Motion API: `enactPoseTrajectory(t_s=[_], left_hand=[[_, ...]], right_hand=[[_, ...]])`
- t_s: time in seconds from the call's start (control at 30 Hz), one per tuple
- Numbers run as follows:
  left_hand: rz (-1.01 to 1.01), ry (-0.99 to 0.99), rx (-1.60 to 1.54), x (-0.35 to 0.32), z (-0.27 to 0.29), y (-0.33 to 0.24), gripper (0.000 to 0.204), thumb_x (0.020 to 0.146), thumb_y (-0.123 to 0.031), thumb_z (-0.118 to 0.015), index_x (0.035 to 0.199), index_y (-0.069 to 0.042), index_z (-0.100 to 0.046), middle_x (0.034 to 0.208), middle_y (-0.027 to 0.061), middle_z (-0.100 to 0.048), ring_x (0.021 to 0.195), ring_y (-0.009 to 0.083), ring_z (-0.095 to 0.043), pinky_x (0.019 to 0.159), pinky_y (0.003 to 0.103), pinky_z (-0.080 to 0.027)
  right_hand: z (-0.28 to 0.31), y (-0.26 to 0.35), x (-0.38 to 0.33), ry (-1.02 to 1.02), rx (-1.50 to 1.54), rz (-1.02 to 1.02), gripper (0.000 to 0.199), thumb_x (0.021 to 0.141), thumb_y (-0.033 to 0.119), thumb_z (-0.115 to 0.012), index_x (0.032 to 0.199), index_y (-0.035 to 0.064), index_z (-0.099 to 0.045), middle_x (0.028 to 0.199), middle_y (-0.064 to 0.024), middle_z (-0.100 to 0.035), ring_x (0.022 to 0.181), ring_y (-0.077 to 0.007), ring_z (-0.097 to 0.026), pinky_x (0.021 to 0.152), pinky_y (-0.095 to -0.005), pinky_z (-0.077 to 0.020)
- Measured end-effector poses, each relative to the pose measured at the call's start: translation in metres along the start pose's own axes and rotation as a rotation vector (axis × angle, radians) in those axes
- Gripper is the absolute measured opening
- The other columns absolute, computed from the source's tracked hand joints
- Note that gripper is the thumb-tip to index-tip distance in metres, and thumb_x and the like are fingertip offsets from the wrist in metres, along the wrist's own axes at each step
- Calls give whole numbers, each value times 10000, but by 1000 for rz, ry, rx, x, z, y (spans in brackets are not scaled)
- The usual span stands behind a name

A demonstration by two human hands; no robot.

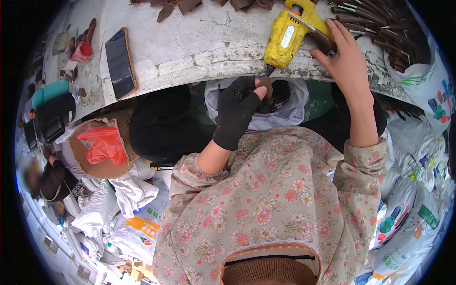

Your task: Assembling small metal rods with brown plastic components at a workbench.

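Beside the tip of one yellow glue gun (284, 45), at the near edge of the worktop (190, 45), the left hand (235, 107) is pinching one brown piece (268, 89), probably light and pliable, best taken by its sides. The right hand (349, 64) is spanning one brown stick (324, 43); whether its grip is clenching is unclear.

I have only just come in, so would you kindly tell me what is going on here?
A person in a flowered smock sits at a table. The gloved left hand holds a small brown piece at the tip of what looks like a yellow glue gun. The bare right hand is beside it, around a brown-handled stick; its grip is unclear. More sticks lie piled to the right.
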State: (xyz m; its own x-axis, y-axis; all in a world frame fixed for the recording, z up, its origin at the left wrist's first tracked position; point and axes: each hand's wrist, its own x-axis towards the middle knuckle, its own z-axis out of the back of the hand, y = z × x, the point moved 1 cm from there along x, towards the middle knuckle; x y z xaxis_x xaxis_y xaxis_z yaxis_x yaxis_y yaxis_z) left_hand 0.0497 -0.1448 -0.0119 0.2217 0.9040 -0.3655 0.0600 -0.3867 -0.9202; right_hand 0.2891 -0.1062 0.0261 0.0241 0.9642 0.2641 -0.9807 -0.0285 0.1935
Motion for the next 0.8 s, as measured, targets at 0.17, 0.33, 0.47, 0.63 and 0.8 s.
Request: enactPoseTrajectory(t_s=[0.17,0.33,0.47,0.63,0.8], left_hand=[[85,-11,-217,-4,-5,-5,190,826,-87,-608,978,26,-589,718,40,-612,572,75,-545,532,204,-423],[83,0,-113,-7,3,1,215,856,-136,-582,1008,16,-581,738,46,-604,569,74,-523,511,207,-411],[113,-18,-173,-10,10,-6,264,893,-228,-559,1035,-6,-566,798,42,-598,576,87,-513,520,212,-419],[305,-49,-767,-9,1,-9,253,910,-309,-536,865,-60,-542,713,13,-532,587,84,-491,521,212,-402],[272,5,-645,-12,1,-15,274,933,-294,-501,725,-119,-467,617,-7,-427,540,82,-425,502,219,-364]], right_hand=[[2,-11,4,27,126,25,555,714,242,-710,1227,171,-511,1211,-38,-530,1024,-266,-560,801,-353,-491],[0,-9,1,-27,119,51,533,734,192,-698,1234,173,-514,1193,-51,-546,991,-259,-568,793,-327,-480],[9,24,-20,57,546,-75,485,780,120,-669,1239,126,-512,1154,-109,-571,991,-217,-593,807,-299,-472],[45,61,-70,463,983,-209,416,803,28,-616,1210,52,-538,1088,-156,-615,968,-230,-615,837,-266,-453],[59,68,-80,524,994,-12,373,793,15,-609,1162,71,-596,664,-74,-511,574,-164,-463,545,-276,-384]])
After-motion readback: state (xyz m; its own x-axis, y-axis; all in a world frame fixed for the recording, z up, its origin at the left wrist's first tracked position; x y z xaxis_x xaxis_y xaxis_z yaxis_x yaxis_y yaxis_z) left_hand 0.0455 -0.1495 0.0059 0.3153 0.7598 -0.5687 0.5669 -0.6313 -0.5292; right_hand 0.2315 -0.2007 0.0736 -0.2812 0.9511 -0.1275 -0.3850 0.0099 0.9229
